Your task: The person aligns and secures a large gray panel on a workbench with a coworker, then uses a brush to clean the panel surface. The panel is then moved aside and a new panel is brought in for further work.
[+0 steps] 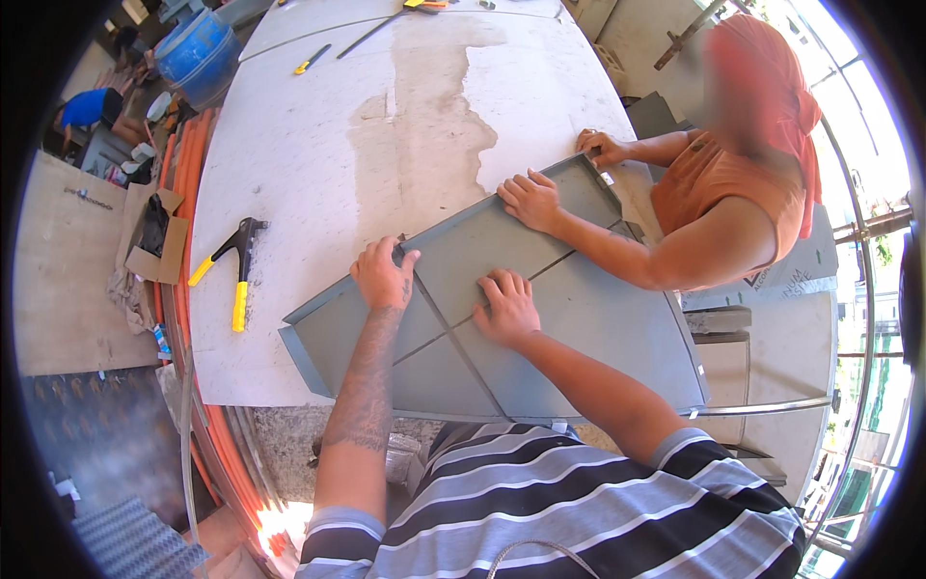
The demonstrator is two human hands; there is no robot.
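A large grey-green sheet-metal panel point(598, 328) with folded rims lies on the white board table point(318, 154). My left hand point(383, 275) grips the panel's upper folded edge, fingers curled over it. My right hand point(504, 306) presses flat on the panel's face near a straight seam. A co-worker in an orange top at the right has one hand point(530, 200) flat on the panel's far part and the other hand point(602, 148) at its far corner.
A yellow-handled riveter point(234, 265) lies on the table left of the panel. A yellow-handled knife point(311, 60) and a long rod lie at the far end. Orange pipes point(179, 193), a blue barrel point(200, 55) and cardboard lie left of the table.
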